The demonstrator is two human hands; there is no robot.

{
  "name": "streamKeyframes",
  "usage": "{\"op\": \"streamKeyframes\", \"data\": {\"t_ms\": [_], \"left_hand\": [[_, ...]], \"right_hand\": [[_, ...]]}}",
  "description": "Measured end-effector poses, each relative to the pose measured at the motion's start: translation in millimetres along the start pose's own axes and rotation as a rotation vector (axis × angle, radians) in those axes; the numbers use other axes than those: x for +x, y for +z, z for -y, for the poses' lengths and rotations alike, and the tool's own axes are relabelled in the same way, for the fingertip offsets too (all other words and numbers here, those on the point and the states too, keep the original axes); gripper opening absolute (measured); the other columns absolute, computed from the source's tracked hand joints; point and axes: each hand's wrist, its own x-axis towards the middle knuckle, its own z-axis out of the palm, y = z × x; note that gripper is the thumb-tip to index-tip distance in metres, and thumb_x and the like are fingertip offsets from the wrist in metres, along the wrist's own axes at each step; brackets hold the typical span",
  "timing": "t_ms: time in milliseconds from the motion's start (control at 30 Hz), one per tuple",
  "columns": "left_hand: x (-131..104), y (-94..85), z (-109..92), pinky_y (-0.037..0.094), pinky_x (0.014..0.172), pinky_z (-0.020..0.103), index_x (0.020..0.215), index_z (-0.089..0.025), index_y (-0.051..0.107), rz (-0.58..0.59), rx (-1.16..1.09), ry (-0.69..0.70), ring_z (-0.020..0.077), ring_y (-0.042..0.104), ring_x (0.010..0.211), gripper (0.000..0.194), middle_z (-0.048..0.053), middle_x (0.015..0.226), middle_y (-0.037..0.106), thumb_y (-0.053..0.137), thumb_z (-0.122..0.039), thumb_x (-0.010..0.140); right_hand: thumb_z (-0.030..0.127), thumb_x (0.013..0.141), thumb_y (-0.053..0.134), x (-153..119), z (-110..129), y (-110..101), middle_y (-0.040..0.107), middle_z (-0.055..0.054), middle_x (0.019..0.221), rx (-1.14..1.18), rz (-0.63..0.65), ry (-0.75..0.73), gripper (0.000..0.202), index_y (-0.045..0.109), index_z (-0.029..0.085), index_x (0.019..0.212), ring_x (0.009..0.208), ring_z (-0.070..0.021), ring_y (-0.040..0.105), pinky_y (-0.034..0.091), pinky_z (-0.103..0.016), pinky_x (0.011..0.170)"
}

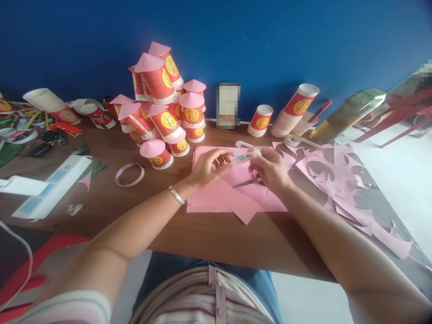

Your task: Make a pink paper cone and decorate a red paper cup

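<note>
Above a stack of pink paper (216,193), a small whitish, partly clear object (243,157) with a long narrow shape is held between both hands. My right hand (270,168) pinches its right end. At its left end are the fingers of my left hand (211,166), curved around with the thumb below. Scissors (248,182) lie on the pink paper beneath my right hand, their handles partly hidden by it. A white strip-like item (245,144) lies just behind the hands.
Red paper cups with pink cone tops (162,119) stand piled at back left. Stacked cups (293,110), a bottle (347,114) and a tape roll (292,140) stand back right. Pink scraps (354,202) cover the right side; a power strip (54,186) and tape ring (129,174) lie left.
</note>
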Motion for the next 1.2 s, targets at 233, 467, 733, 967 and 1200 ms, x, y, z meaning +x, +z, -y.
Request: {"op": "streamKeyframes", "data": {"t_ms": [233, 467, 733, 967, 1200], "left_hand": [[5, -6.8, 22, 0.052, 0.068, 0.027, 0.083, -0.02, 0.065, -0.066, 0.21, -0.097, 0.014, 0.063, 0.073, 0.002, 0.0, 0.081, 0.071, 0.066, -0.021, 0.084], [4, -1.7, 26, 0.049, 0.069, 0.034, 0.069, -0.022, 0.059, 0.111, 0.356, -0.17, 0.0202, 0.062, 0.078, 0.012, 0.001, 0.076, 0.065, 0.065, -0.016, 0.077], [5, -6.1, 15, 0.048, 0.078, 0.035, 0.073, -0.022, 0.061, 0.269, 0.41, -0.28, 0.0227, 0.063, 0.092, 0.009, 0.003, 0.085, 0.065, 0.066, -0.024, 0.08], [7, -7.4, 10, 0.044, 0.076, 0.033, 0.072, -0.021, 0.061, 0.301, 0.392, -0.315, 0.0212, 0.061, 0.09, 0.018, 0.002, 0.084, 0.063, 0.071, -0.032, 0.082], [8, -7.4, 12, 0.043, 0.074, 0.033, 0.071, -0.02, 0.061, 0.307, 0.398, -0.313, 0.0202, 0.06, 0.087, 0.019, 0.001, 0.081, 0.063, 0.071, -0.031, 0.083]], "right_hand": [[0.047, 0.092, 0.068, -15, 17, 10, 0.068, -0.001, 0.075, -0.557, 0.04, -0.148, 0.026, 0.071, 0.022, 0.084, 0.06, -0.0134, 0.054, 0.043, -0.028, 0.056], [0.039, 0.097, 0.063, -15, 12, 19, 0.073, -0.003, 0.082, -0.813, 0.096, -0.257, 0.026, 0.072, 0.023, 0.078, 0.067, -0.0156, 0.059, 0.042, -0.029, 0.067], [0.039, 0.1, 0.058, -8, -2, 22, 0.071, -0.003, 0.076, -0.877, 0.124, -0.381, 0.028, 0.07, 0.021, 0.082, 0.066, -0.0159, 0.059, 0.04, -0.027, 0.064], [0.036, 0.102, 0.057, -5, -9, 22, 0.071, -0.003, 0.075, -0.978, 0.142, -0.441, 0.026, 0.067, 0.021, 0.084, 0.063, -0.0146, 0.058, 0.037, -0.026, 0.06], [0.03, 0.097, 0.061, -6, -6, 20, 0.069, -0.002, 0.072, -1.067, 0.123, -0.424, 0.018, 0.068, 0.02, 0.084, 0.061, -0.0141, 0.055, 0.032, -0.026, 0.058]]}}
